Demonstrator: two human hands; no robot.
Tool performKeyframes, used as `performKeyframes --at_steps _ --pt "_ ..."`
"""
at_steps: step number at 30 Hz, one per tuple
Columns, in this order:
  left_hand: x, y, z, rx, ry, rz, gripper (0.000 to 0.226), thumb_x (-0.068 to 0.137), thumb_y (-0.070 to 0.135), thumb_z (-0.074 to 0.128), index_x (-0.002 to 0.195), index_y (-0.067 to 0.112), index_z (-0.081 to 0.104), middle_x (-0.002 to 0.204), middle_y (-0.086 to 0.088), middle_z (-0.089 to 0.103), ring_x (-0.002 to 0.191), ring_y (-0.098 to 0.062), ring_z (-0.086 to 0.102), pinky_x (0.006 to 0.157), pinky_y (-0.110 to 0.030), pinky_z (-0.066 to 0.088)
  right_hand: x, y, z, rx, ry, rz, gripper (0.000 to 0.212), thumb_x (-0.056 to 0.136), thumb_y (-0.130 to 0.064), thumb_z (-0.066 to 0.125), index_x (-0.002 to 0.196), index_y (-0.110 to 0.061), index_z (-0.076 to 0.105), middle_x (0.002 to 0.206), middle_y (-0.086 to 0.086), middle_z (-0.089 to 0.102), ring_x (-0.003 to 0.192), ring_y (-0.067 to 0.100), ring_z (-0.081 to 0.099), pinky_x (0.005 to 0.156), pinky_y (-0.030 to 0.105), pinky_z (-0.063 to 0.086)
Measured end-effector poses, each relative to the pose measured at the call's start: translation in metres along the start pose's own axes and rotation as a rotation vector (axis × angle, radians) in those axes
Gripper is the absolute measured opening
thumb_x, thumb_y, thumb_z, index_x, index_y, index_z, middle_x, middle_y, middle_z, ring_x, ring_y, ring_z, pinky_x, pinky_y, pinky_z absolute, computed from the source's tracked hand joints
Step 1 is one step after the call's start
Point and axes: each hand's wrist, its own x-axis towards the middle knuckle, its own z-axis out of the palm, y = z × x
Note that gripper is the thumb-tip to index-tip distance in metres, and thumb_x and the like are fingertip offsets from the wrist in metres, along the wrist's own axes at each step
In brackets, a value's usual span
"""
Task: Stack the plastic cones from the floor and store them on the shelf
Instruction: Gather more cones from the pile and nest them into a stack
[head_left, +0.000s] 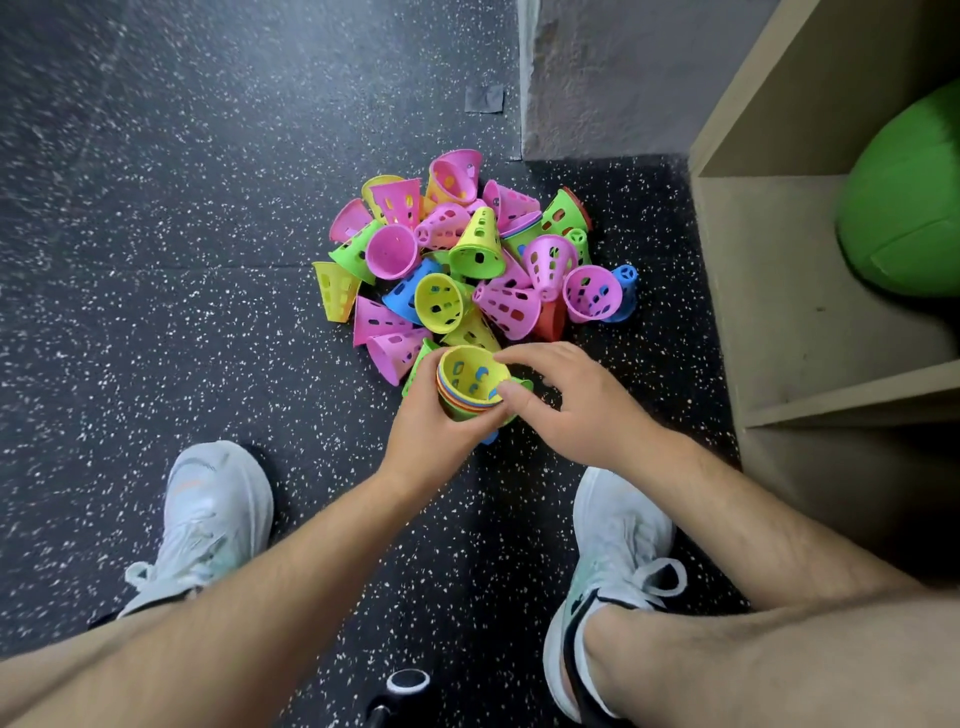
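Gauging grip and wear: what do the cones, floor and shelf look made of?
Cones: thin moulded plastic, satin, bright colours, cut-out holes.
Floor: likely rubber, matte, dark with white speckles.
Shelf: seemingly laminated board, beige, flat matte panels.

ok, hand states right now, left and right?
Left hand: grips the stack of cones from the side.
Right hand: finger and thumb pinch the rim of the top yellow cone.

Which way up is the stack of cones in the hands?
Mouth up: the stack shows its hollow yellow inside, coloured rims nested beneath; the left hand grips it.
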Motion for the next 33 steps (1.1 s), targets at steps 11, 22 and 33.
performKeyframes --at_steps 11,22,33 --pt "-0.037 -0.040 -0.034 0.113 0.055 -0.087 0.068 0.070 0.033 0.095 0.124 0.026 0.054 0.113 0.014 0.068 0.105 -0.001 0.066 0.096 -0.029 0.052 -0.005 0.015 0.045 -0.192 -0.178 -0.113 0.018 0.088 -0.025 0.064 0.101 -0.028 0.076 0.137 -0.004 0.059 0.126 0.023 0.045 0.108 0.045 0.040" --pt "-0.044 -0.059 -0.049 0.144 0.047 -0.160 0.064 0.070 0.039 0.094 0.119 0.038 0.052 0.110 0.020 0.067 0.102 0.006 0.064 0.091 -0.016 0.046 0.015 0.007 0.065 -0.571 -0.245 -0.229 0.054 0.089 -0.016 0.064 0.141 -0.025 0.053 0.151 -0.005 0.047 0.129 0.028 0.043 0.102 0.046 0.040" --pt "-0.037 -0.061 -0.051 0.131 0.043 -0.211 0.063 0.066 0.045 0.094 0.113 0.044 0.052 0.107 0.021 0.069 0.100 0.005 0.065 0.092 -0.022 0.049 0.027 0.017 0.069 -0.536 0.051 -0.143 0.016 0.096 -0.025 0.055 0.105 -0.022 0.068 0.110 0.005 0.066 0.098 0.033 0.062 0.092 0.043 0.034"
